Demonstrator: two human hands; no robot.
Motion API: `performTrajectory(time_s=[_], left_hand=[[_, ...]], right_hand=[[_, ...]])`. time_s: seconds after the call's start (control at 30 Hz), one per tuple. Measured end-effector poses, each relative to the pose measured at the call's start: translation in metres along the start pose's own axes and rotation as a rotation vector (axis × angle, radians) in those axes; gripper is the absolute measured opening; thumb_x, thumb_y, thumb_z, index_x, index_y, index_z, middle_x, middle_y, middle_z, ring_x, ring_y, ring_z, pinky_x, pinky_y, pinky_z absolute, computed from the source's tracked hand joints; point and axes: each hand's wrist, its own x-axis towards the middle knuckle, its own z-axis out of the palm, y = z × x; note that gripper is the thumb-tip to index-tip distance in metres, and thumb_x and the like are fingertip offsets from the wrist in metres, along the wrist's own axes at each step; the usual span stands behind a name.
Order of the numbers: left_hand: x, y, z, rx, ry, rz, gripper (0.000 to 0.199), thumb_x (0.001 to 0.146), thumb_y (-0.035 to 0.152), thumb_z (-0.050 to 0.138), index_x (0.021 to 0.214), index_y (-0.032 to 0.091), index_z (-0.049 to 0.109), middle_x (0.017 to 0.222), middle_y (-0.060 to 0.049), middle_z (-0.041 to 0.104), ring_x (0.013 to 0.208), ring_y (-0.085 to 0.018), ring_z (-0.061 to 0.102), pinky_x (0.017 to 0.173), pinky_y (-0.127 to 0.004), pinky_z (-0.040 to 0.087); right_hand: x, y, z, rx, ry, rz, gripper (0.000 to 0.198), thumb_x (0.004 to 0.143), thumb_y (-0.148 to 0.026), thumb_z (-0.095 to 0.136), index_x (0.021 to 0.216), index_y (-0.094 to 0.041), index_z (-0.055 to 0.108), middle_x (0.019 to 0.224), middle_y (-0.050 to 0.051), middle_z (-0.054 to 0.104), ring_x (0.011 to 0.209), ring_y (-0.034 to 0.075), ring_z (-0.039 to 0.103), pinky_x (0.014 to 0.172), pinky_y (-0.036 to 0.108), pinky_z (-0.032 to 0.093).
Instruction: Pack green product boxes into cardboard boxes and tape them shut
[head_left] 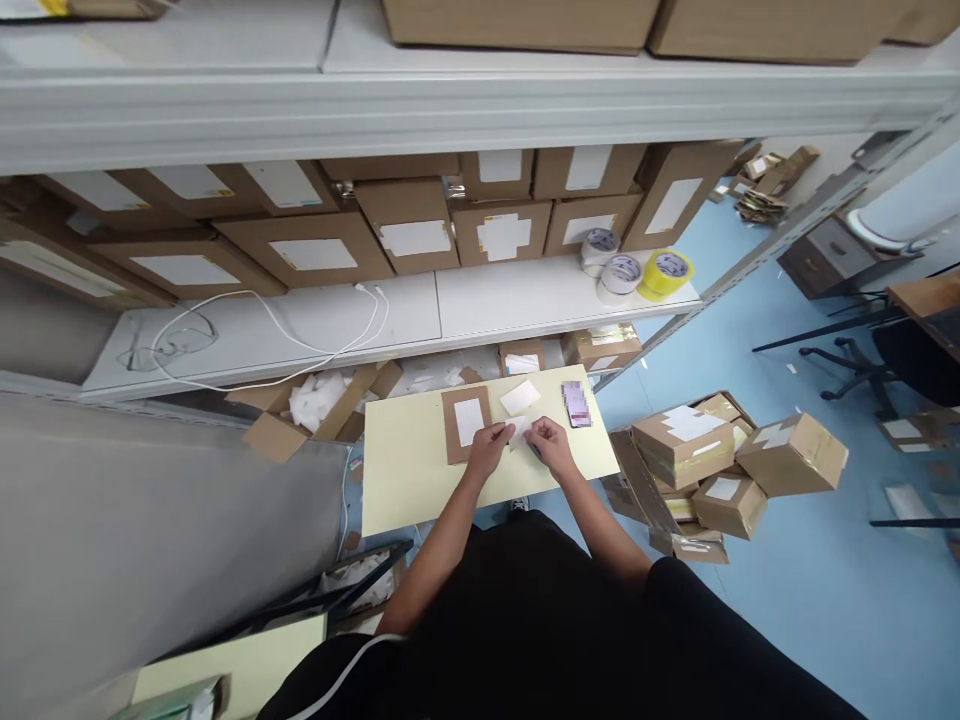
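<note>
My left hand (489,450) and my right hand (553,446) are close together over the pale yellow table. Both are closed in a pinch on a small white paper slip (519,431), one at each side of it. Left of my hands lies a flat brown cardboard mailer (453,420) with a white label (469,421). Just beyond my fingers rests another white paper piece (519,397). A phone (577,403) with a lit, blurred screen lies near the table's right edge. Something dark shows under my right hand, too small to name.
The table (409,480) stands before a shelf (495,300) with labelled cardboard boxes (311,252), several tape rolls (619,276) and a white cable (277,322). An open box (322,400) sits at the left. Parcels (686,440) are piled on the floor at the right.
</note>
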Motion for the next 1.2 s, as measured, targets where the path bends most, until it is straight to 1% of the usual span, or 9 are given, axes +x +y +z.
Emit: performTrajectory(time_s=[0.13,0.33,0.47,0.6,0.73,0.87,0.97,1.07,1.2], left_hand=[[-0.004,-0.012,-0.044,-0.14,0.156,-0.023,0.045,0.081,0.062,0.074,0.072,0.018,0.071,0.068,-0.001,0.063,0.07,-0.017,0.059,0.065,-0.028,0.048],[-0.016,-0.027,-0.14,-0.395,0.592,-0.016,0.044,0.076,0.061,0.077,0.078,0.018,0.069,0.076,-0.002,0.066,0.071,-0.016,0.06,0.063,-0.025,0.047],[-0.03,-0.032,-0.204,-0.499,0.809,-0.006,0.049,0.069,0.064,0.081,0.08,0.018,0.067,0.081,-0.003,0.068,0.071,-0.014,0.06,0.062,-0.023,0.046],[-0.057,-0.037,-0.259,-0.484,0.871,0.027,0.049,0.07,0.064,0.081,0.077,0.019,0.064,0.074,-0.001,0.064,0.066,-0.013,0.057,0.061,-0.024,0.044],[-0.089,-0.045,-0.302,-0.402,0.957,0.097,0.045,0.075,0.061,0.08,0.073,0.02,0.062,0.068,0.003,0.056,0.064,-0.011,0.052,0.061,-0.023,0.042],[-0.115,-0.05,-0.334,-0.295,0.971,0.103,0.041,0.083,0.061,0.072,0.083,0.02,0.068,0.074,0.0,0.062,0.07,-0.014,0.057,0.065,-0.025,0.045],[-0.128,-0.053,-0.352,-0.193,0.922,0.075,0.042,0.09,0.06,0.063,0.093,0.02,0.072,0.08,-0.003,0.068,0.076,-0.017,0.062,0.068,-0.027,0.048],[-0.132,-0.055,-0.366,-0.088,0.916,0.077,0.042,0.092,0.058,0.06,0.099,0.02,0.075,0.088,-0.006,0.073,0.082,-0.02,0.066,0.072,-0.029,0.051],[-0.122,-0.059,-0.373,0.094,0.863,0.133,0.031,0.092,0.048,0.063,0.09,0.02,0.076,0.091,-0.008,0.074,0.085,-0.022,0.067,0.076,-0.032,0.053]], right_hand=[[0.01,0.011,0.016,-0.024,0.2,-0.005,0.027,0.066,-0.033,0.076,0.07,-0.025,0.051,0.062,-0.007,0.052,0.057,0.012,0.046,0.058,0.026,0.038],[0.034,0.026,0.047,0.02,0.455,0.039,0.03,0.06,-0.032,0.073,0.086,-0.025,0.061,0.062,-0.009,0.052,0.056,0.012,0.047,0.057,0.026,0.042],[0.047,0.044,0.092,-0.051,0.361,0.116,0.028,0.057,-0.035,0.077,0.081,-0.022,0.068,0.068,-0.003,0.063,0.063,0.014,0.056,0.062,0.028,0.048],[0.059,0.066,0.176,-0.092,0.108,0.203,0.025,0.058,-0.037,0.079,0.073,-0.021,0.067,0.07,0.0,0.069,0.064,0.016,0.061,0.061,0.027,0.05],[0.079,0.079,0.295,-0.089,-0.13,0.279,0.023,0.057,-0.028,0.08,0.074,-0.021,0.067,0.071,0.0,0.071,0.065,0.015,0.065,0.062,0.026,0.053],[0.109,0.079,0.408,-0.118,-0.144,0.32,0.023,0.058,-0.02,0.076,0.077,-0.02,0.064,0.069,-0.002,0.068,0.064,0.014,0.064,0.063,0.025,0.052],[0.12,0.079,0.458,-0.169,-0.111,0.269,0.032,0.061,-0.021,0.075,0.091,-0.021,0.066,0.078,-0.002,0.071,0.071,0.015,0.065,0.064,0.024,0.05],[0.107,0.086,0.469,-0.225,-0.107,0.231,0.033,0.064,-0.028,0.076,0.096,-0.021,0.068,0.084,0.0,0.073,0.076,0.016,0.066,0.066,0.025,0.05],[0.061,0.099,0.437,-0.163,-0.335,0.304,0.029,0.071,-0.045,0.081,0.081,-0.021,0.071,0.081,0.005,0.077,0.076,0.02,0.072,0.066,0.028,0.053]])
